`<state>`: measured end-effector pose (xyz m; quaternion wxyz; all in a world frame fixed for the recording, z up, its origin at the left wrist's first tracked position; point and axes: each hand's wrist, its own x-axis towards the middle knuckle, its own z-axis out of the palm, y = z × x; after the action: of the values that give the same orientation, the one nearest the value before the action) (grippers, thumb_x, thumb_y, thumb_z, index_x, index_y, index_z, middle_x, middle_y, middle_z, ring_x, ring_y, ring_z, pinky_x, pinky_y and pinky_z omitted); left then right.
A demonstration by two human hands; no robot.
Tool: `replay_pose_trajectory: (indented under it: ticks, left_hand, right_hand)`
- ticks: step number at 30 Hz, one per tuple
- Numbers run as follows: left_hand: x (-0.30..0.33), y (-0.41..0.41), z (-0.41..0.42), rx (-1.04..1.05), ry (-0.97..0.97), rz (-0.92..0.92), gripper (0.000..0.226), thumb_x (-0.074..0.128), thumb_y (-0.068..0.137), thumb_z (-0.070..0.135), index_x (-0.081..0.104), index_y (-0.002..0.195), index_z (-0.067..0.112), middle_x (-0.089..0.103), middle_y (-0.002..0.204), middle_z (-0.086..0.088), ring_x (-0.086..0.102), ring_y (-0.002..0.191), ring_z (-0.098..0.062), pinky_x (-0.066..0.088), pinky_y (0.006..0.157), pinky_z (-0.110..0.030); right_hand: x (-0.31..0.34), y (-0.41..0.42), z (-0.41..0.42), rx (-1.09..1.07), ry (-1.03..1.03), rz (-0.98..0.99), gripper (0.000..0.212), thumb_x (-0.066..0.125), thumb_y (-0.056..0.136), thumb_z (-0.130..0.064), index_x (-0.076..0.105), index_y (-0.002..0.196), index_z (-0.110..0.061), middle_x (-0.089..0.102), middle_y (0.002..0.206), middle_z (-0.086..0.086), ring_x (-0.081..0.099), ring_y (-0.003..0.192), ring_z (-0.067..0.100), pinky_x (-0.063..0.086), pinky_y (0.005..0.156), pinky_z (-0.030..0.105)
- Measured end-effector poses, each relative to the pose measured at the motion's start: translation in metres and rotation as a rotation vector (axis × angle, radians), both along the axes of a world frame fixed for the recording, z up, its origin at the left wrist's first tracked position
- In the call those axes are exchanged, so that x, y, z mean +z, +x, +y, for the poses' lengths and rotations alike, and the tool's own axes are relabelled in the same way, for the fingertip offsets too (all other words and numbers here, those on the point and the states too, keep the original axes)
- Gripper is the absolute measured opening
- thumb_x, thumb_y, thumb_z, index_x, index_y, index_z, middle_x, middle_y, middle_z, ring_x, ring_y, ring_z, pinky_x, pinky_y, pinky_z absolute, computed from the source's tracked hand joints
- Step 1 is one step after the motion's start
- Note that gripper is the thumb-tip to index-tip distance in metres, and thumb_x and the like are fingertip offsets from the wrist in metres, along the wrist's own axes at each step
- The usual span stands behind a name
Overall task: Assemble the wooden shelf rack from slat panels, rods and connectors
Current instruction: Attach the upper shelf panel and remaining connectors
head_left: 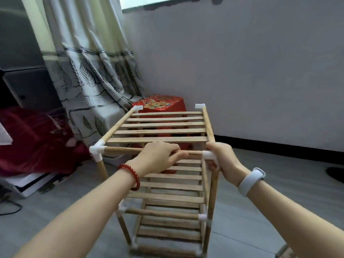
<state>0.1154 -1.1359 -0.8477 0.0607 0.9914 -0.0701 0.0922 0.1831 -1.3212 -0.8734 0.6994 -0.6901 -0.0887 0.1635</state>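
A wooden shelf rack (pixel 163 200) stands upright on the floor in front of me, with three tiers of slat panels joined by rods and white connectors. Its top slat panel (pixel 162 127) lies level. My left hand (pixel 158 157) grips the near top rod (pixel 121 150), fingers curled over it. My right hand (pixel 221 159) wraps around the white connector (pixel 209 155) at the near right top corner. The near left top connector (pixel 96 150) is free of any hand.
A red printed box (pixel 163 104) sits behind the rack by the wall. A leaf-patterned curtain (pixel 89 71) hangs at the left, over a red blanket (pixel 31 138) and a white tray. Grey floor stretches to the right, with a dark object (pixel 335 174) at its edge.
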Motion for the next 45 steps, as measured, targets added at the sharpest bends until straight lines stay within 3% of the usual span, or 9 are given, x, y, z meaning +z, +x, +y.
replay_pose_trajectory:
  ticks: [7, 14, 19, 22, 26, 28, 33, 36, 45]
  left_hand:
    - [0.005, 0.028, -0.017, 0.268, -0.083, -0.336, 0.048, 0.026, 0.095, 0.057, 0.059, 0.088, 0.022, 0.055, 0.070, 0.007, 0.056, 0.067, -0.017, 0.041, 0.057, -0.031]
    - [-0.007, 0.013, -0.027, 0.262, -0.699, -0.197, 0.029, 0.037, 0.099, 0.042, 0.059, 0.096, 0.022, 0.061, 0.079, 0.006, 0.061, 0.079, -0.017, 0.050, 0.072, -0.038]
    - [-0.009, -0.004, -0.015, 0.181, -0.214, -0.635, 0.043, 0.054, 0.082, 0.047, 0.064, 0.111, 0.018, 0.056, 0.108, 0.000, 0.048, 0.106, -0.020, 0.037, 0.090, -0.036]
    - [-0.005, -0.005, -0.013, 0.157, 0.092, -0.496, 0.058, 0.053, 0.086, 0.047, 0.044, 0.139, 0.024, 0.044, 0.140, -0.001, 0.030, 0.134, -0.023, 0.017, 0.108, -0.047]
    - [-0.009, -0.003, -0.036, -0.108, 0.103, -0.377, 0.034, 0.054, 0.091, 0.041, 0.060, 0.115, 0.018, 0.065, 0.107, 0.002, 0.060, 0.101, -0.022, 0.038, 0.091, -0.037]
    - [-0.016, -0.005, -0.051, -0.169, 0.094, -0.315, 0.036, 0.049, 0.092, 0.046, 0.058, 0.115, 0.020, 0.065, 0.101, 0.005, 0.062, 0.089, -0.020, 0.045, 0.080, -0.034]
    - [-0.063, -0.008, -0.095, -0.299, 0.063, -0.158, 0.035, 0.040, 0.093, 0.054, 0.051, 0.115, 0.029, 0.066, 0.091, 0.010, 0.063, 0.079, -0.012, 0.051, 0.069, -0.031]
    - [-0.107, -0.009, -0.128, -0.329, 0.051, -0.055, 0.035, 0.039, 0.093, 0.056, 0.047, 0.113, 0.028, 0.065, 0.090, 0.008, 0.063, 0.080, -0.016, 0.041, 0.061, -0.026]
    - [-0.182, 0.002, -0.175, -0.288, -0.033, 0.150, 0.028, 0.048, 0.090, 0.054, 0.050, 0.106, 0.031, 0.059, 0.092, 0.006, 0.059, 0.081, -0.019, 0.035, 0.060, -0.027]
  right_hand:
    - [0.072, 0.076, 0.021, 0.162, -0.263, -0.230, 0.015, 0.052, 0.087, -0.013, 0.049, 0.073, -0.008, 0.048, 0.041, 0.000, 0.037, 0.032, 0.014, 0.030, 0.041, 0.022]
    - [0.111, 0.089, 0.062, 0.349, -0.667, -0.632, 0.021, 0.055, 0.089, -0.022, 0.056, 0.084, -0.001, 0.049, 0.066, 0.006, 0.044, 0.052, 0.020, 0.043, 0.057, 0.034]
    - [0.094, 0.044, 0.029, 0.412, -0.829, -0.900, 0.015, 0.056, 0.084, -0.031, 0.063, 0.083, -0.017, 0.052, 0.058, -0.007, 0.046, 0.047, 0.006, 0.040, 0.047, 0.016]
    - [0.080, 0.009, -0.001, 0.522, -0.890, -0.973, 0.008, 0.052, 0.081, -0.027, 0.054, 0.073, -0.024, 0.054, 0.051, -0.005, 0.046, 0.045, 0.008, 0.042, 0.046, 0.018]
    - [0.064, -0.008, -0.039, 0.616, -0.982, -1.068, 0.017, 0.049, 0.085, -0.034, 0.044, 0.079, -0.049, 0.052, 0.052, -0.010, 0.048, 0.045, 0.004, 0.032, 0.046, 0.010]
    - [0.046, -0.008, -0.061, 0.576, -0.931, -1.044, 0.007, 0.057, 0.090, -0.038, 0.055, 0.092, -0.032, 0.046, 0.061, -0.012, 0.048, 0.051, -0.004, 0.033, 0.049, 0.010]
    - [-0.022, -0.009, -0.110, 0.322, -0.790, -0.759, 0.057, 0.026, 0.093, -0.050, 0.063, 0.085, -0.007, 0.055, 0.070, -0.001, 0.054, 0.069, 0.008, 0.040, 0.065, 0.025]
    - [-0.070, -0.011, -0.138, 0.268, -0.844, -0.726, 0.043, 0.027, 0.103, -0.026, 0.061, 0.086, -0.007, 0.060, 0.081, 0.006, 0.053, 0.089, 0.023, 0.037, 0.084, 0.025]
    - [-0.157, 0.004, -0.152, -0.265, -0.650, -0.344, 0.025, 0.029, 0.101, -0.014, 0.050, 0.110, -0.002, 0.047, 0.103, 0.009, 0.049, 0.092, 0.021, 0.040, 0.082, 0.027]
